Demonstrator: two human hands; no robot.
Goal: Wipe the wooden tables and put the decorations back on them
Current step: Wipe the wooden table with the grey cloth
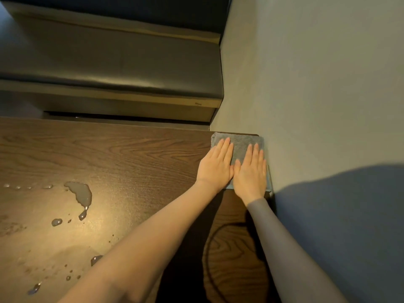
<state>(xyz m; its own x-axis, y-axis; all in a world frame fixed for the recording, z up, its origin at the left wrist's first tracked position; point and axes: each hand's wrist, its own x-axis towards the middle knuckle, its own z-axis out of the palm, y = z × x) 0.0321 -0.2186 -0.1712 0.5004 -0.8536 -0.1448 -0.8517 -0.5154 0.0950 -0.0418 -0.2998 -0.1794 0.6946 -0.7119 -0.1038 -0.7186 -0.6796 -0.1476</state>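
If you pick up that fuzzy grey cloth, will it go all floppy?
Probably floppy: the grey cloth looks soft and plush, folded flat under the left hand and right hand. Likely light, and it may drag rather than slide on the wooden table.

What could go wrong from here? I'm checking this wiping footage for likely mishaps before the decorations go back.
1. The puddle and scattered droplets lie well left of the cloth; they could be missed, leaving the wooden table wet.
2. The left forearm crosses close to some droplets and may smear them.
3. With the left hand and right hand pressing the cloth against the wall, the wall may get damp.
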